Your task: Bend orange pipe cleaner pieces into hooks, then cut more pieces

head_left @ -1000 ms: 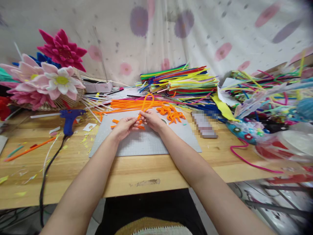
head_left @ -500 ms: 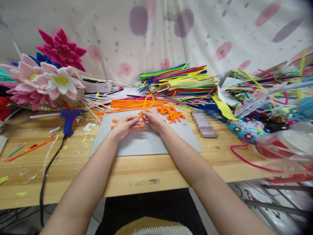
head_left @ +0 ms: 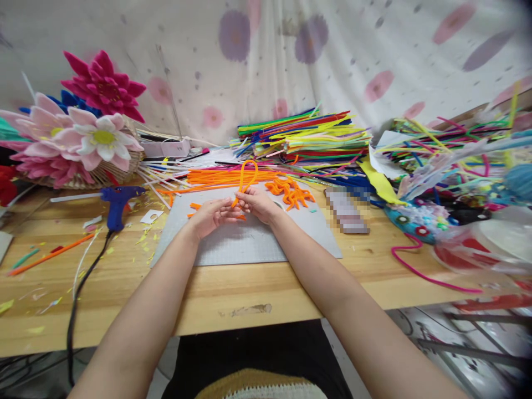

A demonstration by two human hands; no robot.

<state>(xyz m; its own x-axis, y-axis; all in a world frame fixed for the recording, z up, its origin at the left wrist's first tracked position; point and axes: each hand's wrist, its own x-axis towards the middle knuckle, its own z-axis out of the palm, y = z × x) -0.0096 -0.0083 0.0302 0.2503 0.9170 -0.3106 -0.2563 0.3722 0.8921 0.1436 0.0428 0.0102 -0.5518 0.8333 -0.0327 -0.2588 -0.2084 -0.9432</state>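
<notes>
My right hand (head_left: 261,205) is closed in a pinch on an orange pipe cleaner (head_left: 248,165) bent into a tall, upright loop. The lower end of the loop comes down between my two hands. My left hand (head_left: 213,217) is beside it, fingers stretched toward the right hand and thumb apart from them; whether its fingertips touch the loop is hard to see. Both hands are over a grey cutting mat (head_left: 249,249). Short orange pieces (head_left: 194,206) lie partly behind my left hand. A pile of wavy, bent orange pipe cleaners (head_left: 291,192) rests on the mat's right side.
Straight orange pipe cleaners (head_left: 216,177) lie behind the mat, with a multicoloured bundle (head_left: 307,133) beyond. A blue glue gun (head_left: 118,205) with a black cable is at left, near fuzzy flowers (head_left: 102,136). A blurred-out phone (head_left: 347,210) lies right, beside a cluttered heap.
My left fingers have loosened from the pinch near the loop's lower end and straightened out. The loop has shifted slightly left and stands more upright in my right hand.
</notes>
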